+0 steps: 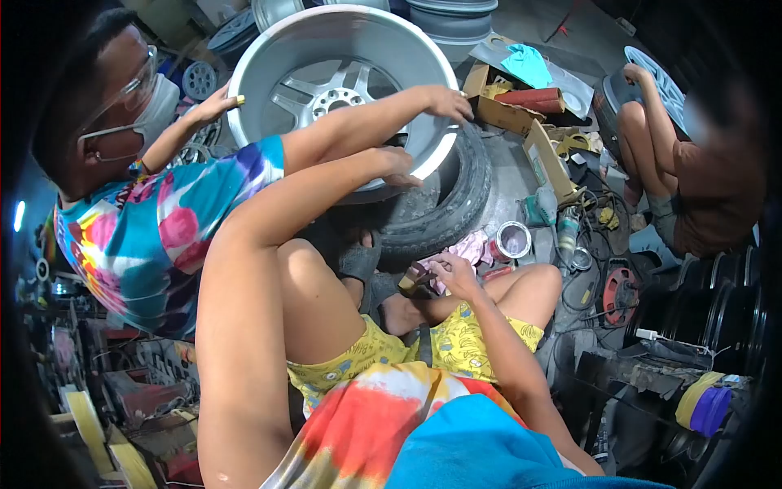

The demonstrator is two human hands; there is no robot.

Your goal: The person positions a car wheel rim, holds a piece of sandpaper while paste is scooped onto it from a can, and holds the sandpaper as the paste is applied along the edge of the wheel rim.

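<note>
Holding your left hand (398, 166) partly open at the alloy wheel's (265, 57) lower edge, your right hand (456, 275) clamped on a yellow-and-dark block (415, 279).

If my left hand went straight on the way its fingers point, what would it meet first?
Your left hand would likely meet the lip of the silver wheel first, with the tire beyond. Depth is unclear; it may already touch the lip.

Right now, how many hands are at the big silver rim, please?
3 at the rim: left hand at its near edge, a co-worker's hands at left and right.
</note>
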